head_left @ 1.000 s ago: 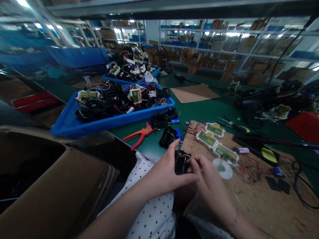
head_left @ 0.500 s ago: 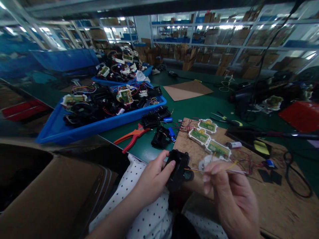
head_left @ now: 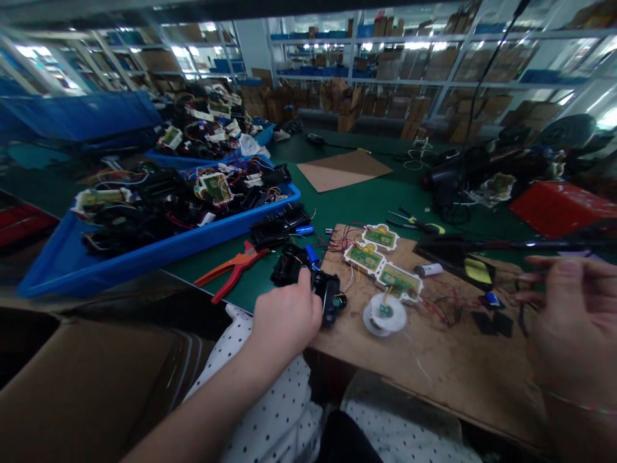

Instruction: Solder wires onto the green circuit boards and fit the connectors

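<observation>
My left hand (head_left: 288,312) is closed on a black plastic housing (head_left: 330,299) at the front left edge of the brown board (head_left: 434,360). Beside it lies another black part (head_left: 288,262) with a blue cylinder (head_left: 312,256). Over the board's right side is my right hand (head_left: 573,315), blurred, its fingers apart with nothing seen between them, close to a black cable. Green circuit boards in white frames (head_left: 365,257) rest on the board. A white spool (head_left: 385,316) with a small green piece on top stands in front of them.
Orange-red pliers (head_left: 236,265) lie left of the board. Blue trays (head_left: 193,243) piled with wired black parts fill the left. Further right are small pliers (head_left: 417,223), a white-grey cylinder (head_left: 429,269), a black tool holder (head_left: 450,257) and a red box (head_left: 562,206).
My right hand has let go of the thin wires and moved right. My left hand has moved the housing up and left, onto the board's edge. The view has shifted to the right.
</observation>
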{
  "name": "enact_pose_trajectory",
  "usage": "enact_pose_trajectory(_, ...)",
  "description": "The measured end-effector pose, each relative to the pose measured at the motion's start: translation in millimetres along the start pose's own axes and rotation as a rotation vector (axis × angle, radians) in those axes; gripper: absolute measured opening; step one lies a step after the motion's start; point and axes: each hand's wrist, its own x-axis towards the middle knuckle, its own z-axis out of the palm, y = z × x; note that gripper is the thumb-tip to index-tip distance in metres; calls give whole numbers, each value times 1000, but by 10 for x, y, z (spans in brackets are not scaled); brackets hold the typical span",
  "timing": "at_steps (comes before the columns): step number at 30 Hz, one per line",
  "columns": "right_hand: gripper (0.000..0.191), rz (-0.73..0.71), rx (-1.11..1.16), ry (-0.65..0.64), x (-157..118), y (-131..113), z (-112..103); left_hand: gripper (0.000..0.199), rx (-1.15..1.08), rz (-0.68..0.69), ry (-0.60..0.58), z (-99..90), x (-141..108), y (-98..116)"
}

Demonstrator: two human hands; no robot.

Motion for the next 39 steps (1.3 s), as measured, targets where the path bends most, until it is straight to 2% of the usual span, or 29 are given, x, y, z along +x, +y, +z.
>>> enact_pose_trajectory(4,27,-28,-30,66,270,329,-51,34,39,27,32,-89,68,-3)
enact_pose_trajectory(7,29,-48,3,110,313,497,-34,45,55,80,138,-206,71,-13)
enact_pose_trajectory(11,30,-29,6,108,243,610,7,32,-76,254,263,-366,106,127)
enact_pose_trajectory(14,28,-68,8,97,196,629,3,22,-129,370,237,-417,161,362)
enact_pose_trajectory(17,27,-86,12,75,172,621,-17,29,-45,315,195,-382,237,559)
enact_pose_trajectory(19,25,-79,26,68,157,609,-15,37,-73,249,131,-310,303,616)
enact_pose_trajectory(21,24,-84,32,78,137,594,3,38,-184,226,49,-210,375,620)
enact_pose_trajectory(25,21,-140,26,95,96,560,44,22,-550,269,-50,4,450,571)
enact_pose_trajectory(28,16,-174,21,75,80,547,48,32,-948,190,-151,109,394,539)
enact_pose_trajectory(32,12,-212,18,94,84,557,41,43,-1353,92,-214,129,263,517)
enact_pose_trajectory(39,14,-225,-7,112,108,568,52,30,-1619,49,-225,36,287,528)
